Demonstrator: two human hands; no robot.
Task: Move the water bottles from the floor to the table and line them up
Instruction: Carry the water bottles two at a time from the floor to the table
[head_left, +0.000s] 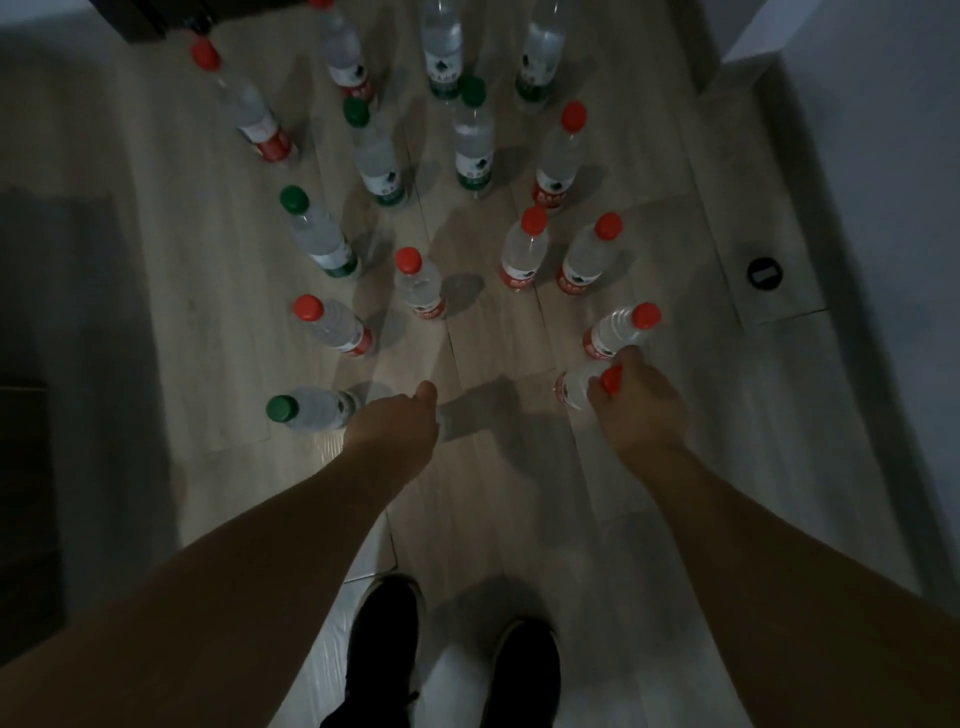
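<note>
Nearest you, your shoes (452, 665) stand on the pale wooden floor (519, 467), and both bare forearms reach forward and down from the lower corners. Your right hand (641, 402) curls its fingers round the neck of a red-capped bottle (582, 387), the cap showing just under the knuckles, so that grip is closed on it. Your left hand (395, 423) hangs knuckles-up just beside a green-capped bottle (311, 408); its fingers are folded under and out of sight, so you cannot tell whether it holds anything, though there is a faint clear shape below it. Just beyond your right hand another red-capped bottle (621, 332) stands touching or nearly touching the one you hold. Farther out, the rest of the water bottles (472, 140) stand upright on the floor in loose rows, red and green caps mixed, running up toward a dark piece of furniture (140, 21). No counter is in view. These look full, so expect some weight; the thin clear plastic will likely give under a squeeze and feel smooth, so the stiff neck below the cap, or the labelled waist, is probably the surest hold. A small dark floor fitting (764, 273) sits off to the right.
</note>
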